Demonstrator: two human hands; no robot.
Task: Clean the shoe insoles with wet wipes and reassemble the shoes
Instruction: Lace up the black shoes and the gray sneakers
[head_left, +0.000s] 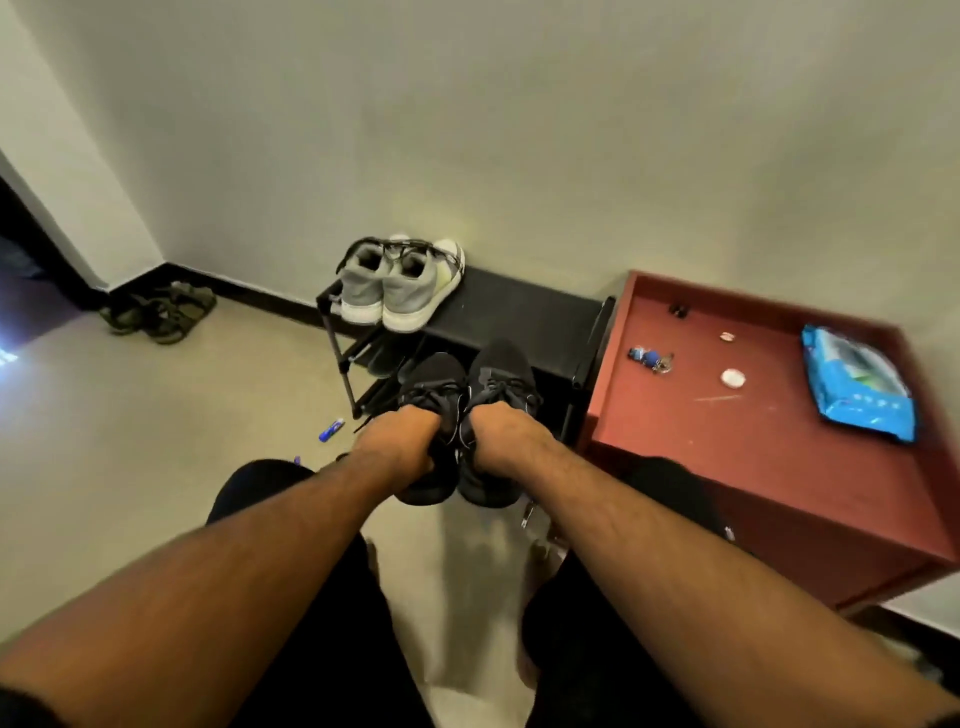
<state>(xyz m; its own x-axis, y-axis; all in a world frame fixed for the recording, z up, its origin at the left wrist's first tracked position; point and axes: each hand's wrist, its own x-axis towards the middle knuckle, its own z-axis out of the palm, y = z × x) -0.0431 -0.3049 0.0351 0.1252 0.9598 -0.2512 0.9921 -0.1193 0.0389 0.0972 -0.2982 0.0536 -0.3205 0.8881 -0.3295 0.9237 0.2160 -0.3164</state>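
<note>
You hold one black shoe in each hand, side by side and touching, toes toward the wall, above the floor in front of the black shoe rack (519, 306). Your left hand (397, 439) curls round the collar of the left black shoe (431, 387); your right hand (506, 434) curls round the right black shoe (501, 374). The blue wet wipes pack (857, 384) lies on the red cabinet (753, 447), well apart. Grey sneakers (400, 283) sit on the rack's top.
</note>
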